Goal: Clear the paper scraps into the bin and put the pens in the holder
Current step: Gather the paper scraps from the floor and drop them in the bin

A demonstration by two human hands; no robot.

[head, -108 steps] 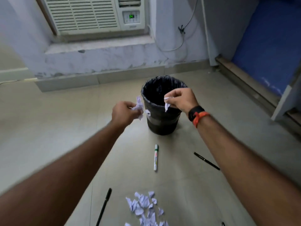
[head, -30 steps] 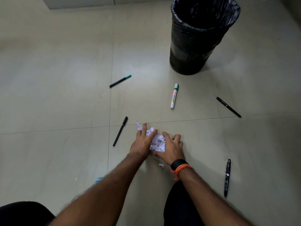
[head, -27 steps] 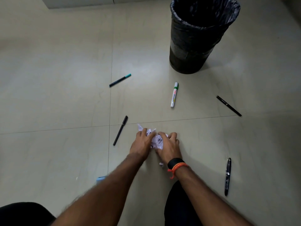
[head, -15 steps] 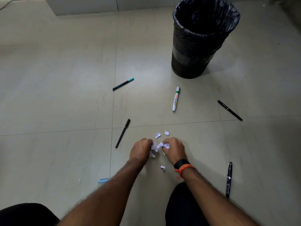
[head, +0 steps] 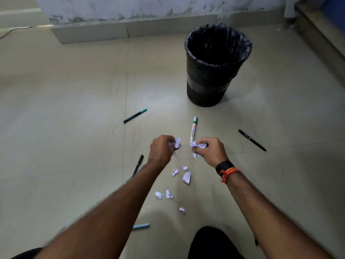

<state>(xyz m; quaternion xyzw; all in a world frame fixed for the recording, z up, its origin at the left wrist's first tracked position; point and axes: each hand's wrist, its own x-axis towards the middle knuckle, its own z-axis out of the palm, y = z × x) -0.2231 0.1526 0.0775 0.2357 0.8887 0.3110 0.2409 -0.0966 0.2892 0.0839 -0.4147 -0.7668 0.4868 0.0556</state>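
My left hand (head: 162, 150) is closed on a wad of white paper scraps (head: 177, 143), raised above the floor. My right hand (head: 210, 151) grips another wad of scraps (head: 198, 146) beside it. Several loose scraps (head: 186, 177) lie on the tiles below and behind both hands. The black bin (head: 214, 71), lined with a black bag, stands beyond my hands to the right. Pens lie around: a white marker (head: 193, 129), a teal-capped pen (head: 135, 115), a black pen (head: 252, 140) on the right, another black pen (head: 138, 164) partly behind my left forearm, and a light blue pen (head: 141, 226) near my knee. No holder is in view.
A raised ledge and scuffed wall (head: 130, 19) run along the back. A wooden frame edge (head: 321, 34) lies at the far right. My dark-clothed knee (head: 214, 243) is at the bottom.
Both hands have lifted off the floor and moved apart, each holding scraps. A few scraps were left behind on the tiles. The view has tilted up toward the bin and wall.
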